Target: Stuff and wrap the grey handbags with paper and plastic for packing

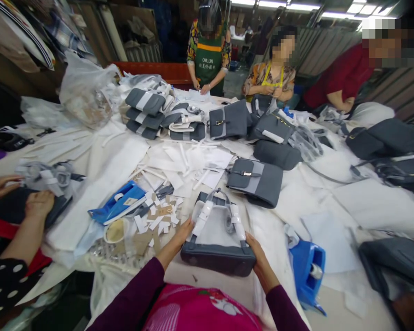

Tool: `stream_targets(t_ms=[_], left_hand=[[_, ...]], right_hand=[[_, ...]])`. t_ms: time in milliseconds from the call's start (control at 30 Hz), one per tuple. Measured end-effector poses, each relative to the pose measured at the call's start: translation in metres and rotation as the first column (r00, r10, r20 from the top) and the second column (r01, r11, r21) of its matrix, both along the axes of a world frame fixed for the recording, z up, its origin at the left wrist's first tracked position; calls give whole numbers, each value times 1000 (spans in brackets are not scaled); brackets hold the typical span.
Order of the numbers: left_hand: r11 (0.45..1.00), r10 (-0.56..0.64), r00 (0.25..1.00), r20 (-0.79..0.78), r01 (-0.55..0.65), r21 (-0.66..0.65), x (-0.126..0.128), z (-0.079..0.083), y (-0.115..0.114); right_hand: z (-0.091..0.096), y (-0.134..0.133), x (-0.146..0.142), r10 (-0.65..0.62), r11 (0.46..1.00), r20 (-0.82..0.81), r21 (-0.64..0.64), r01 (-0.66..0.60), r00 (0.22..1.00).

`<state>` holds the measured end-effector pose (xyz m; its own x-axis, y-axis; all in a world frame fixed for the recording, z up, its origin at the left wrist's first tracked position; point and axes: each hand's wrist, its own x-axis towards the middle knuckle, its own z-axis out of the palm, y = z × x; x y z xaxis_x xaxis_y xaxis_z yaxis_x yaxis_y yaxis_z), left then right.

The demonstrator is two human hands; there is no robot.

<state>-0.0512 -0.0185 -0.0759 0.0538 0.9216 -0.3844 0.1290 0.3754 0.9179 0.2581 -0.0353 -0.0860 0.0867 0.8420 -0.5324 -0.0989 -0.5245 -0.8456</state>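
A dark grey handbag [216, 258] with a light grey panel sits on the table right in front of me. Its two handles [204, 212] stand up and are wrapped in white material and clear plastic. My left hand [183, 231] is closed on the bag's left side, fingers partly hidden behind it. On the opposite side, my right hand [257, 253] grips the bag's edge. Just beyond it lies another grey bag [254, 181] with a flap and a metal clasp. Small white paper pieces [163, 219] are scattered to the left of my left hand.
Blue tape dispensers [124, 200] stand at left and right, the right dispenser [307, 271] near my right arm. Stacked grey bags [145, 101] fill the back. A co-worker's hand [39, 204] rests on a bag at far left. Several people work around the table.
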Motion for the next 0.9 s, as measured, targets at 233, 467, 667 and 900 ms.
stream_targets(t_ms=[233, 467, 667, 900], left_hand=[[1000, -15, 980, -201, 10, -27, -1, -8, -25], [999, 7, 987, -162, -13, -38, -2, -4, -16], [999, 32, 984, -174, -36, -21, -1, -11, -15], [996, 85, 991, -99, -88, -30, -4, -13, -18]], right_hand=[[-15, -15, 15, 90, 995, 213, 27, -98, 973], [3, 31, 22, -35, 900, 656, 349, -262, 754], [43, 122, -1, -311, 661, 938, 328, -675, 151], [17, 205, -25, -407, 459, 894, 22, -888, -188]])
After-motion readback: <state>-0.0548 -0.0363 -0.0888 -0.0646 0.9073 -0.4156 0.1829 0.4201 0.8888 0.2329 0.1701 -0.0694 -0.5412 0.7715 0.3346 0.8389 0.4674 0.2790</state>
